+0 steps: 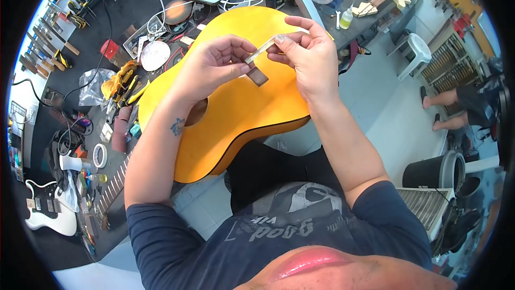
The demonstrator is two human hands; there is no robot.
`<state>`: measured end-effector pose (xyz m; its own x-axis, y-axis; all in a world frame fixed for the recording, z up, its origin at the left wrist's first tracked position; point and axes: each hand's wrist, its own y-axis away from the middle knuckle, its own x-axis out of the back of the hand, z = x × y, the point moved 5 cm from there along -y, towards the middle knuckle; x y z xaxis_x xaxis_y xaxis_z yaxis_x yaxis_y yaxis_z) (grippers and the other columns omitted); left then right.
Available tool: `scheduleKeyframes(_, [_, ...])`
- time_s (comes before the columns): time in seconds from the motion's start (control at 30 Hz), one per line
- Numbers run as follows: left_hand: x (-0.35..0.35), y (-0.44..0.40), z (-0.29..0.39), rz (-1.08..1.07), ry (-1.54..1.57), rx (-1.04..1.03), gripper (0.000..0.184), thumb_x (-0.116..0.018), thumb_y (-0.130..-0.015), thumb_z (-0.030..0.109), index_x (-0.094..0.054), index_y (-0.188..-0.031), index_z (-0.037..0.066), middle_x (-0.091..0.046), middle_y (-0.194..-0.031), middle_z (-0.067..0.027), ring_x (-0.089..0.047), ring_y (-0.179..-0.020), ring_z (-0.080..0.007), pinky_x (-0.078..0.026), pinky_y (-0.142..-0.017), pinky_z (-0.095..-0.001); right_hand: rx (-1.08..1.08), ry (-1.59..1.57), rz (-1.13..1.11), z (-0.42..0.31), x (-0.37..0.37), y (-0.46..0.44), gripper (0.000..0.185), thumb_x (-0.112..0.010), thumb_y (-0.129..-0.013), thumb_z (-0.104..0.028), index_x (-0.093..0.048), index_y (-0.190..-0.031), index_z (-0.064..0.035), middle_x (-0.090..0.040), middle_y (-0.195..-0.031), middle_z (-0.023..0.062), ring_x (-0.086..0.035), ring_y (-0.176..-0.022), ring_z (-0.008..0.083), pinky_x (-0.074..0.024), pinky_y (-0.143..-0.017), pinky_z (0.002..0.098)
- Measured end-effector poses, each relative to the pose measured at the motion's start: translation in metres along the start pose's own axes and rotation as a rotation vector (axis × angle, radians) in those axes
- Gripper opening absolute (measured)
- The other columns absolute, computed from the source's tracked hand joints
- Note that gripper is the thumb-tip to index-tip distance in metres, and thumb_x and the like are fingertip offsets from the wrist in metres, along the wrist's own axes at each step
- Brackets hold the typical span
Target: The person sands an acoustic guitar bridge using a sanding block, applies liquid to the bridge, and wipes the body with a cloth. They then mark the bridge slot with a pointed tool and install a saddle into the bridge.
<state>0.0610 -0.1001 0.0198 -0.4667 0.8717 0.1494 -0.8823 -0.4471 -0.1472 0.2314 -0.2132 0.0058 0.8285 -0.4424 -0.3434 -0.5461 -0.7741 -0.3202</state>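
A yellow acoustic guitar body (241,113) lies across the bench edge and my lap, its round soundhole partly behind my left forearm. Above its top, my left hand (222,62) pinches the lower end of a thin, pale strip (261,49) between thumb and fingers. The upper end of the same strip is between the thumb and fingers of my right hand (308,48). Just below the strip, a small dark brown block (258,76) shows near my left fingertips; whether my fingers touch it cannot be made out.
Tools, a white tape roll (100,156) and a round white disc (155,55) crowd the dark bench at left. A white electric guitar (51,215) lies lower left. At right are a white stool (412,54), a black bin (432,172) and a seated person's legs (448,108).
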Motion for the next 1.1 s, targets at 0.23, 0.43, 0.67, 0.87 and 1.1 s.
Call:
scheduleKeyframes(0.23, [0.001, 0.000, -0.001, -0.119, 0.036, -0.155, 0.034, -0.077, -0.093, -0.005, -0.069, -0.126, -0.002, -0.068, -0.131, -0.0097, -0.069, -0.117, -0.0153, -0.059, -0.100, -0.0338, -0.122, -0.187, -0.035, 0.009, 0.004, -0.004, 0.046, -0.075, -0.100, -0.001, -0.053, -0.138, 0.0084, -0.077, -0.100, 0.0198, -0.080, -0.087, 0.0241, -0.0696, -0.081, 0.0335])
scheduleKeyframes(0.43, [-0.003, 0.001, 0.008, -0.129, 0.039, -0.246, 0.033, -0.086, -0.087, 0.004, -0.073, -0.117, 0.000, -0.060, -0.146, -0.0154, -0.068, -0.121, -0.0197, -0.060, -0.102, -0.0387, -0.200, -0.200, -0.124, 0.011, 0.000, -0.001, 0.047, -0.076, -0.100, -0.003, -0.052, -0.139, 0.0078, -0.077, -0.102, 0.0208, -0.081, -0.086, 0.0254, -0.0697, -0.081, 0.0347])
scheduleKeyframes(0.67, [-0.006, -0.001, 0.007, -0.139, 0.028, -0.260, 0.040, -0.086, -0.081, 0.005, -0.066, -0.116, 0.001, -0.060, -0.145, -0.0151, -0.068, -0.118, -0.0201, -0.059, -0.101, -0.0387, -0.235, -0.199, -0.171, 0.011, 0.000, 0.001, 0.051, -0.076, -0.101, -0.006, -0.049, -0.142, 0.0079, -0.076, -0.103, 0.0201, -0.081, -0.087, 0.0266, -0.0691, -0.079, 0.0339])
scheduleKeyframes(0.87, [0.011, -0.004, 0.001, 0.012, 0.086, -0.301, 0.043, -0.083, -0.082, 0.009, -0.063, -0.120, 0.004, -0.065, -0.129, -0.0126, -0.067, -0.107, -0.0144, -0.056, -0.092, -0.0322, -0.237, -0.194, -0.071, 0.012, -0.001, 0.002, 0.039, -0.067, -0.108, -0.014, -0.050, -0.139, 0.0035, -0.072, -0.112, 0.0202, -0.078, -0.093, 0.0248, -0.0674, -0.083, 0.0359])
scheduleKeyframes(1.1, [0.021, 0.002, -0.004, 0.397, -0.807, 0.185, 0.052, -0.089, -0.081, 0.025, -0.066, -0.121, 0.002, -0.069, -0.092, -0.0092, -0.069, -0.079, -0.0144, -0.054, -0.069, -0.0311, -0.177, -0.304, -0.010, 0.016, 0.012, 0.000, 0.033, -0.059, -0.111, -0.024, -0.052, -0.134, -0.0007, -0.066, -0.115, 0.0154, -0.074, -0.096, 0.0232, -0.0636, -0.085, 0.0365])
